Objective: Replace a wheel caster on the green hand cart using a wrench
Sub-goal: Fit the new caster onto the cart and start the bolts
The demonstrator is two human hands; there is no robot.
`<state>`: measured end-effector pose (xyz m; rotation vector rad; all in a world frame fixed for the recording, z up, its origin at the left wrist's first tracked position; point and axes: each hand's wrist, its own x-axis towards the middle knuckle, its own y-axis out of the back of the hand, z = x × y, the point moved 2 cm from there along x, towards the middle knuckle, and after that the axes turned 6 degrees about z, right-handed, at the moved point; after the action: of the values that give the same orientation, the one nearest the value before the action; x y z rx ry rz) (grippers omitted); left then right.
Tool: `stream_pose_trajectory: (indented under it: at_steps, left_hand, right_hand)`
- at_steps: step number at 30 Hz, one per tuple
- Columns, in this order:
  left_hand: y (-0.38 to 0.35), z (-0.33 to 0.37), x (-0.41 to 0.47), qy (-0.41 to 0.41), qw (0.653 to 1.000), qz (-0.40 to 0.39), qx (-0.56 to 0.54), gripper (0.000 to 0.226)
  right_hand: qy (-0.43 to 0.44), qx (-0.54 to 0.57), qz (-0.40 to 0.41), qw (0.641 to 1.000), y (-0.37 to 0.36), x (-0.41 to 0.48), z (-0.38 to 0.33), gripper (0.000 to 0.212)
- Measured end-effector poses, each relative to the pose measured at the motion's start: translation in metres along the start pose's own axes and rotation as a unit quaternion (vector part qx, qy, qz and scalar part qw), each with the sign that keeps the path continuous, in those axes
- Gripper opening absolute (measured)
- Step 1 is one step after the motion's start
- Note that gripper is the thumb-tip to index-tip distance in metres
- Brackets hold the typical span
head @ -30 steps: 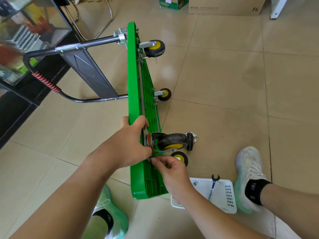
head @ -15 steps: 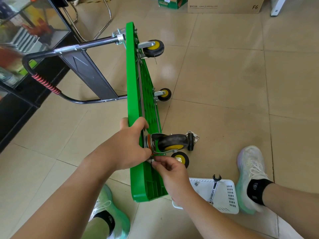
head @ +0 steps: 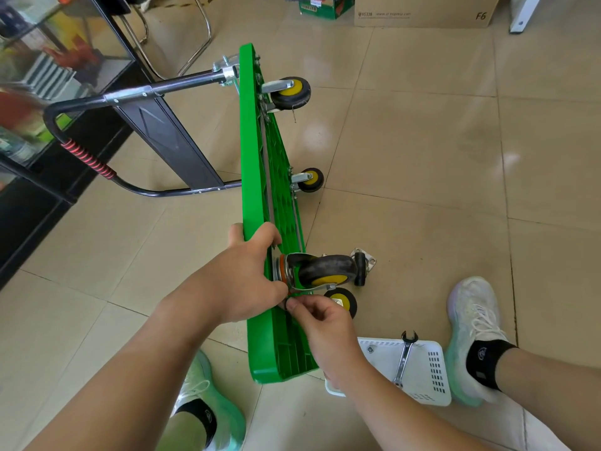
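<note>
**Cart on its side — caster held at the underside**

The cart stands on its long edge on the floor, with its underside facing right and its handle out to the left.

- Left hand: clenched over the cart's upper edge, fingers curled onto the ribbed underside just beside the caster.
- Caster: base against the underside near the cart's near end, wheel pointing right.
- Right hand: fingertips pinched together at the lower edge of the caster's base. What they hold, if anything, is hidden — cannot tell.
- Wrench: lies untouched on a white tray on the floor, near the right wrist.
- A loose caster lies on the floor just past the held one.
</note>
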<state>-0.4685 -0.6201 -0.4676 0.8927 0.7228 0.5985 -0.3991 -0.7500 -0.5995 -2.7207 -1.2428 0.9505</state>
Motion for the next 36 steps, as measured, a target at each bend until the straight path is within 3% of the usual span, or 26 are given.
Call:
stream_pose_trajectory:
  at_steps: [12,22,25,27,30,33,36]
  left_hand:
    - [0.0,0.0,0.0,0.006,1.0,-0.002,0.006,0.048]
    - [0.0,0.0,-0.001,0.004,1.0,0.007,0.011,0.047]
    - [0.001,0.0,0.0,0.004,1.0,0.009,0.015,0.047]
    - [0.0,0.0,0.0,0.005,1.0,0.008,0.016,0.048]
    - [0.0,-0.001,0.0,0.005,1.0,0.009,0.018,0.048]
    - [0.0,0.0,0.0,0.006,1.0,0.011,0.015,0.048]
    - [0.0,0.0,0.0,0.005,1.0,0.011,0.014,0.049]
  right_hand:
    - [-0.024,0.026,-0.001,0.999,0.0,-0.001,0.0,0.011]
    - [-0.027,0.001,-0.013,1.0,0.002,0.002,0.003,0.004]
    - [-0.021,-0.026,-0.013,0.999,0.003,0.004,0.006,0.016]
    - [-0.026,-0.002,-0.017,1.0,0.004,0.004,0.007,0.006]
    - [-0.012,-0.004,-0.015,1.0,0.003,0.004,0.005,0.004]
    - [-0.006,-0.029,-0.007,1.0,0.003,0.005,0.008,0.016]
    - [-0.028,0.011,-0.015,0.999,0.002,0.005,0.009,0.007]
